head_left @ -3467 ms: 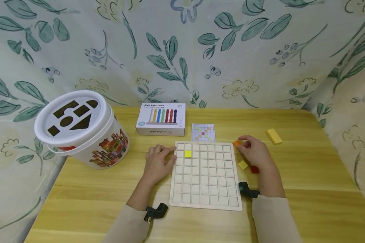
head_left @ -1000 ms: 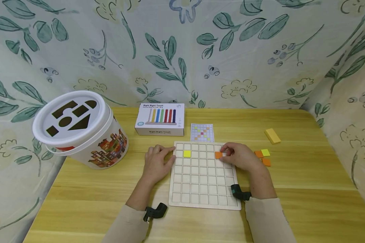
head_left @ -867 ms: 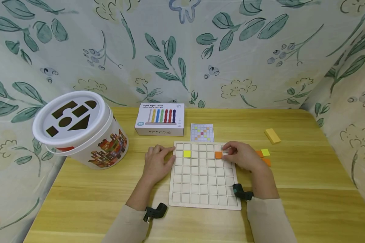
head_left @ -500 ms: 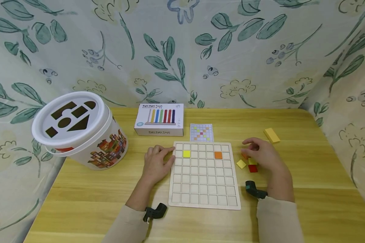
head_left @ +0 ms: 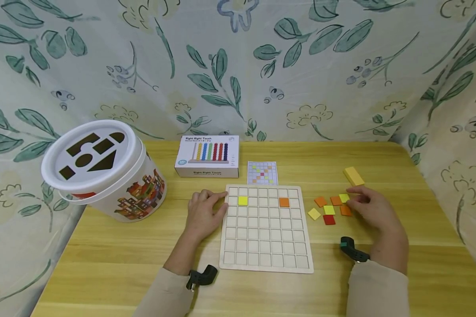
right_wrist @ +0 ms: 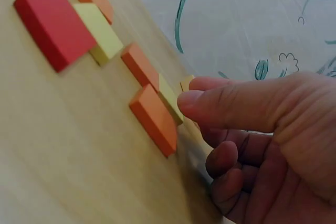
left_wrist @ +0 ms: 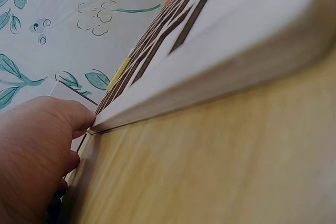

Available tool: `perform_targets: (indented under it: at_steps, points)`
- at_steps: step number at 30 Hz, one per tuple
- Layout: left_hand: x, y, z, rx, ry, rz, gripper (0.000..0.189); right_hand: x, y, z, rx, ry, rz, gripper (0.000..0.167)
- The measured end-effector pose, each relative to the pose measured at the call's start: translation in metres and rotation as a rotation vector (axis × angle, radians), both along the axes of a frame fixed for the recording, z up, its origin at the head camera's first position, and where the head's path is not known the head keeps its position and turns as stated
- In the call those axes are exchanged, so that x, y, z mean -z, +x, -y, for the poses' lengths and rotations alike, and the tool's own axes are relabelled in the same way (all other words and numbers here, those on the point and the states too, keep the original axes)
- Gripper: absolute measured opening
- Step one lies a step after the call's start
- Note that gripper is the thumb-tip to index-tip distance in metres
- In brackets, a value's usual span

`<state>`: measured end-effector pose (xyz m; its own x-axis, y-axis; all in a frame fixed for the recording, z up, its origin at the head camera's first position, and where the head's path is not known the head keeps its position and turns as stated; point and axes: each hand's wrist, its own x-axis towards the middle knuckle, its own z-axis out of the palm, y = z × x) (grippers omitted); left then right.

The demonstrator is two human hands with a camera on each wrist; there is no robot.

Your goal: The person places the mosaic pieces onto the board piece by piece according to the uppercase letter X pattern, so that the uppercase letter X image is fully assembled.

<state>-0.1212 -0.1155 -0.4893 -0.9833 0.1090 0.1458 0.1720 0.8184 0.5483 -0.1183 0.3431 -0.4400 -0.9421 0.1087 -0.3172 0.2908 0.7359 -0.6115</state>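
A wooden grid board (head_left: 266, 240) lies flat on the table, with one yellow tile (head_left: 243, 200) and one orange tile (head_left: 284, 202) in its second row. My left hand (head_left: 206, 213) rests at the board's left edge, index finger and thumb touching its side. To the right, my right hand (head_left: 374, 211) is at the cluster of loose tiles. Its thumb and index tips are right at the outermost yellow tile (right_wrist: 169, 97), other fingers loosely curled. Beside that tile lie orange tiles (right_wrist: 152, 118); a red tile (head_left: 329, 219) and more yellow ones sit nearer the board.
A printed pattern card (head_left: 262, 172) touches the board's far edge. Behind it stands a white toy box (head_left: 207, 156); a lidded bucket (head_left: 139, 193) with shaped holes is at the left. A yellow block (head_left: 354, 176) lies beyond the loose tiles.
The right hand has set the orange tile into the board's second row, let go, and moved right to the far side of the loose tiles. The left hand has stayed at the board's edge.
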Motion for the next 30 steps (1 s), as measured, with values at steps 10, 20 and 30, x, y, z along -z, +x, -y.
perform_targets:
  at_steps: [10,20,30]
  points:
    - [-0.0003,-0.0001,0.0004,0.002,0.0,0.005,0.037,0.0004,-0.0021,-0.0024,-0.034,0.032,0.047,0.049]
    - [-0.0018,0.0002,0.0005,0.002,0.005,0.009,0.037,0.0027,-0.005,-0.0021,-0.014,0.051,0.054,0.055]
    - [-0.002,0.0002,0.0008,0.007,0.006,0.014,0.038,0.0029,-0.0021,-0.0061,0.001,0.031,0.059,0.054]
